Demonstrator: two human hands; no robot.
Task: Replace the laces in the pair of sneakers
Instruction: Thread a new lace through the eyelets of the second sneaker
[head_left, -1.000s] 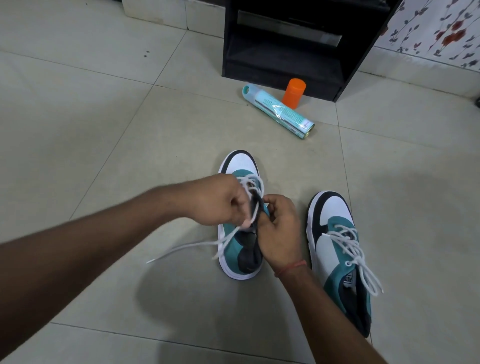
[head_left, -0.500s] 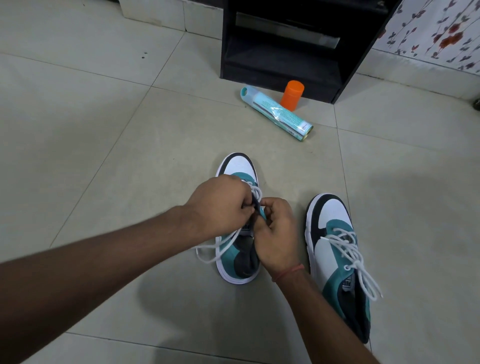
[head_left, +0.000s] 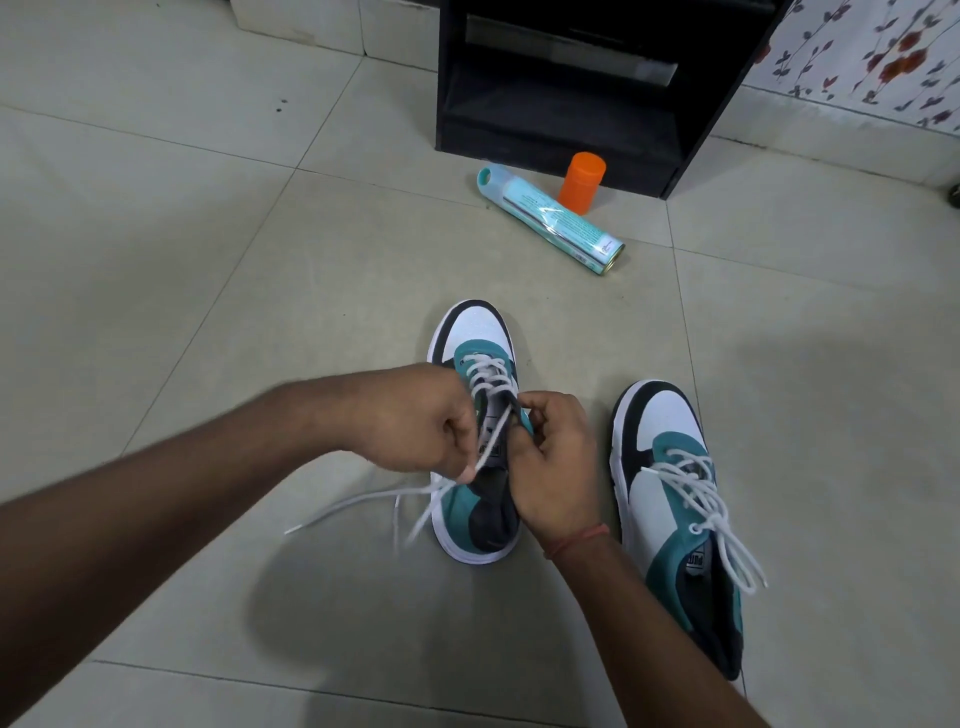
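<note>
Both hands work over the left sneaker, which stands on the tiled floor with its toe pointing away. Left hand is curled into a fist pinching the white lace near the tongue, and the loose ends trail off to the near left across the tiles. Right hand has its fingers curled at the right edge of the eyelet row, seemingly pinching the lace or the eyelet flap; which one is hidden by the fingers.

Just to the right, the right sneaker lies fully laced with loose ends draped over its collar. Farther off, a teal spray can lies on its side beside an orange cap, in front of a black cabinet.

Judging by the lower rows already crossed, threading is midway. A hard tug from the left hand could pull one end short or drag the sneaker, since nothing pins it down. Skipping an eyelet is also likely, as the fingers hide the holes.
</note>
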